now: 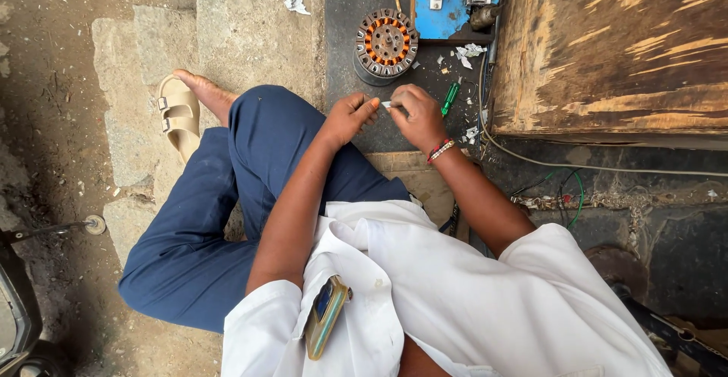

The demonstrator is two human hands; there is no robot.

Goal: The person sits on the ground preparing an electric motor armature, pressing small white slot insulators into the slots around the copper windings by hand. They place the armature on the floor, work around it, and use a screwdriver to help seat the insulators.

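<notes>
White strip [387, 105], small, pinched between both hands above the dark slab. Left hand [348, 115] curled, fingertips on its left end; right hand [415, 116] closed on its right end. Far: wound stator [386, 44]; right: green screwdriver [450, 98], wooden board [614, 43].

Soft, even daylight fills the head view, with no hard-edged shadows and no single bright source showing. The white shirt [455, 286] is the brightest area and comes close to washing out, though its folds stay readable. The dark work surface [349, 13] and the lower right corner sink into murk (detail there is hard to make out). The wooden board [607, 43] shows pale worn streaks rather than glare. Focus is sharp through the centre; the wide lens bends the edges, and the bottom left corner is dark and blurred.
</notes>
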